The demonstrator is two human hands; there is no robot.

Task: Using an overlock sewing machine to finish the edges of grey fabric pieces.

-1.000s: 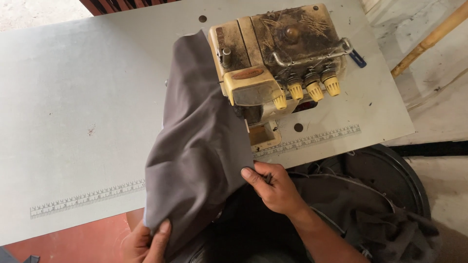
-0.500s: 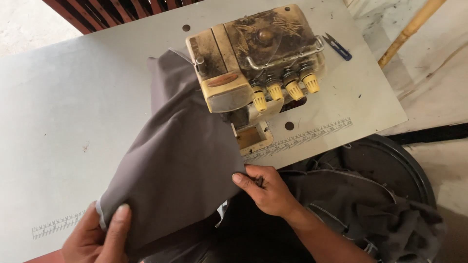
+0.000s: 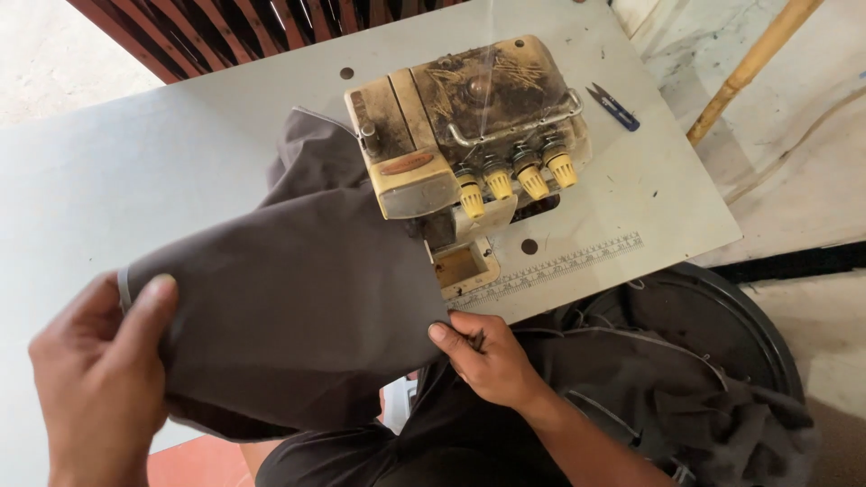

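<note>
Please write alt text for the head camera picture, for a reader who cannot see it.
Two hands hold a piece of dark grey cloth flat in front of a worn cream sewing machine on a pale table: the left hand grips its left corner, the right hand pinches its right edge. Small blue snips lie behind the machine.

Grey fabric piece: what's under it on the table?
The grey fabric covers the white table and runs beneath the front of the overlock machine. Left hand and right hand pinch its edges. Anything lying beneath the cloth is hidden.
</note>
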